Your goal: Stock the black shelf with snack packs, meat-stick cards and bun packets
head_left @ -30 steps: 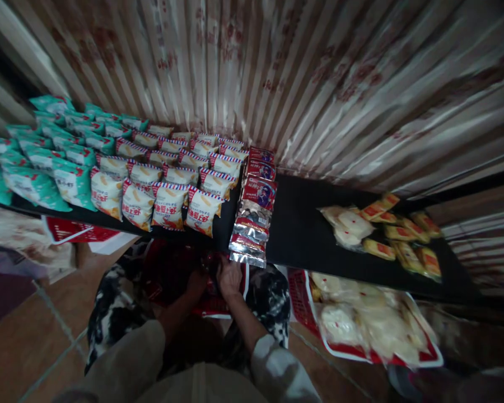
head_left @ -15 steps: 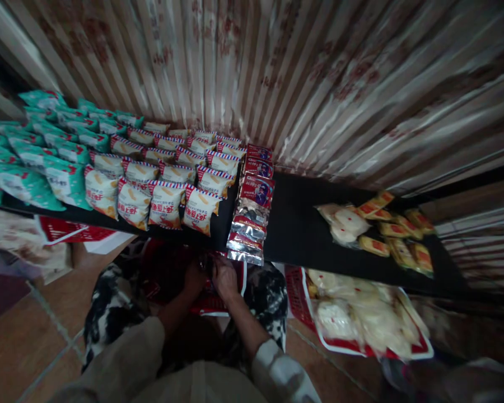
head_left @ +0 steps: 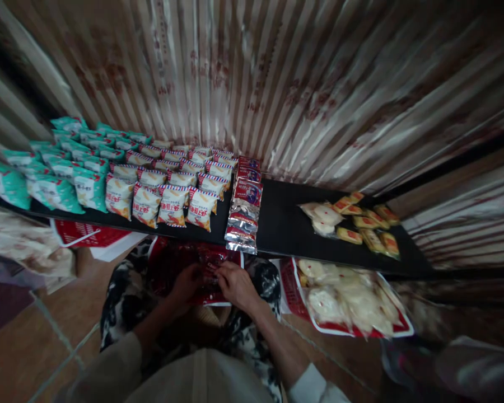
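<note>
Between my knees sits a red basket [head_left: 238, 258] with dark red, glossy snack packets [head_left: 210, 263] inside, dim and blurred. My right hand [head_left: 237, 285] reaches in at its right side, fingers bent and pinched at the edge of a red packet. My left hand [head_left: 187, 282] is low in the basket on the left, in shadow; its fingers are too dark to make out. Just above, on the black shelf [head_left: 277, 218], a row of red and silver packets [head_left: 246, 204] overlaps from back to front.
White striped snack bags [head_left: 174, 204] and teal bags [head_left: 90, 187] stand in rows on the shelf's left. Small yellow packs [head_left: 372, 240] and a clear bag of pale pieces [head_left: 325, 218] lie at right. Below are a basket of pale bagged food [head_left: 348, 305] and another red basket [head_left: 88, 234].
My hands, close together before, are now farther apart inside the basket. The right hand has risen slightly and turned over the red packets. The camera view has shifted a little.
</note>
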Action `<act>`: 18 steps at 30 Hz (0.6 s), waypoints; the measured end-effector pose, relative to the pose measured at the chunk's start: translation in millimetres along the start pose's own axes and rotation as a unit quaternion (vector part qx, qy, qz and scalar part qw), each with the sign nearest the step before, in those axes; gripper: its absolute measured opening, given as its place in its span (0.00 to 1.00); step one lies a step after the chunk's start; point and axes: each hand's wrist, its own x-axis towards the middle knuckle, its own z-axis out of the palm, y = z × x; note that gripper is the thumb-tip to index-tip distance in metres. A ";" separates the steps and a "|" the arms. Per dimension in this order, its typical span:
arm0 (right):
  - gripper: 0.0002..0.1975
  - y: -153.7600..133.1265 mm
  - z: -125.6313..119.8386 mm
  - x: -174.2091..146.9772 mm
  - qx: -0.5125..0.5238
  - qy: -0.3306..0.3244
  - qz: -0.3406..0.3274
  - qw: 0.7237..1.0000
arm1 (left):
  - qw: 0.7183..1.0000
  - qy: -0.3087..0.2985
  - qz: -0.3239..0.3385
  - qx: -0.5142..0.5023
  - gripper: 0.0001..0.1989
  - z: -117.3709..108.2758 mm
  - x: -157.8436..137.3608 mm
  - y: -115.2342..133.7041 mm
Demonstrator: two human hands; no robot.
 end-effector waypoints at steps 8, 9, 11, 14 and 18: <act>0.15 -17.9 -39.9 -10.7 0.081 0.174 -0.028 0.981 | 0.987 -0.052 0.028 -0.152 0.13 -18.6 -14.8 60.8; 0.15 -18.9 -42.6 -12.2 0.086 0.220 -0.020 0.972 | 0.985 -0.055 0.039 -0.159 0.15 -21.1 -14.9 70.2; 0.15 -18.2 -46.4 -15.5 0.094 0.307 0.013 0.947 | 0.980 -0.061 0.047 -0.181 0.17 -25.2 -15.8 88.1; 0.16 -9.7 -45.8 -22.2 0.140 0.381 0.086 0.910 | 0.969 -0.072 0.027 -0.236 0.18 -27.1 -19.1 111.4; 0.21 3.5 -32.1 -35.9 0.311 0.298 0.159 0.888 | 0.941 -0.101 0.034 -0.321 0.19 -18.5 -21.5 133.8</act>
